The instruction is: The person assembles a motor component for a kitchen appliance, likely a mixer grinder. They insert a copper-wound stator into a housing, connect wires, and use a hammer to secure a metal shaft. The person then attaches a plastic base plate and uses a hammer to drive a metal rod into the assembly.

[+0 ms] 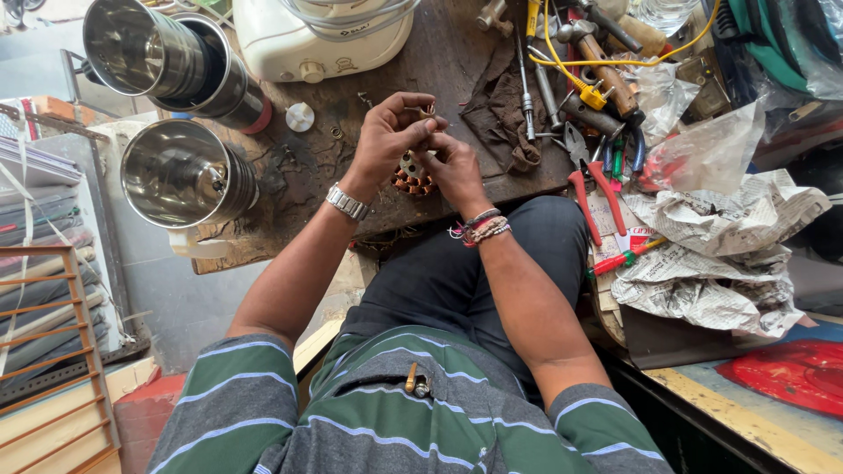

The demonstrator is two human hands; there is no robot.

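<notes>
My left hand and my right hand meet over a dark wooden workbench. Between them is a small motor part with copper windings, partly hidden by the fingers. My left fingers pinch a small metal piece at its top. My right hand grips the wound part from the right side. A metal watch sits on my left wrist, and thread bands circle my right wrist.
Steel mixer jars lie at the left. A white appliance base stands at the back. A dark rag, screwdrivers, a hammer and red-handled pliers lie to the right, beside crumpled newspaper.
</notes>
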